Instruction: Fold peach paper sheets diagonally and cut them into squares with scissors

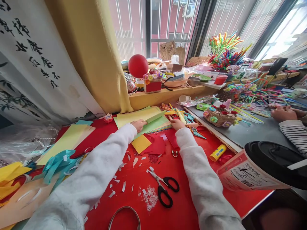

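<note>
The paper stack [157, 123] lies on the red-covered desk [183, 210], straight beyond the black-handled scissors [160, 182]. Beyond and left of the scissors, the left hand [138, 125] seems to grasp the near edge of the top sheets, where a green one curls up. Beyond and slightly right of the scissors, the right hand [177, 124] touches the stack's right end; whether its fingers pinch paper or only rest there, I cannot tell.

An uneven pull between the hands could crease that curled sheet or skew the layers beneath. The yellow square [141, 144], between the stack and the scissors, could slide away if a cuff brushes it. White scraps [123, 186] left of the scissors could cling to the left sleeve. The likeliest mess is the drink cup [249, 171], right of the scissors and just beside the right sleeve: an outward elbow could knock it, wetting the paper.
</note>
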The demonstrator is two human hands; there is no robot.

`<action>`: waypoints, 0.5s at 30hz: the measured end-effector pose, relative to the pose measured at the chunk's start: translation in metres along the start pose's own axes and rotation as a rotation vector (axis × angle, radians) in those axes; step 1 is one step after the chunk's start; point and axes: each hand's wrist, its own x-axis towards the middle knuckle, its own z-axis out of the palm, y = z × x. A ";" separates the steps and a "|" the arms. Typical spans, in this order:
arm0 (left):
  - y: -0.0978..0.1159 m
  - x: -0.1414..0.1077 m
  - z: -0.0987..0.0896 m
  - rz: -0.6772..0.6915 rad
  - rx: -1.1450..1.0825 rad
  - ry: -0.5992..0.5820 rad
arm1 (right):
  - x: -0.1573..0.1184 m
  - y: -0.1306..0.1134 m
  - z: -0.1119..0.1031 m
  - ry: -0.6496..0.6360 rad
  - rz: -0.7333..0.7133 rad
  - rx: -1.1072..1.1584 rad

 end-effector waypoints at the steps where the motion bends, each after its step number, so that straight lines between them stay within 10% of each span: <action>1: 0.001 0.000 0.001 0.012 0.003 -0.010 | 0.001 0.003 -0.001 0.017 0.006 0.004; 15: 0.012 0.001 0.000 -0.037 0.049 -0.015 | 0.008 0.009 -0.005 0.071 0.014 0.173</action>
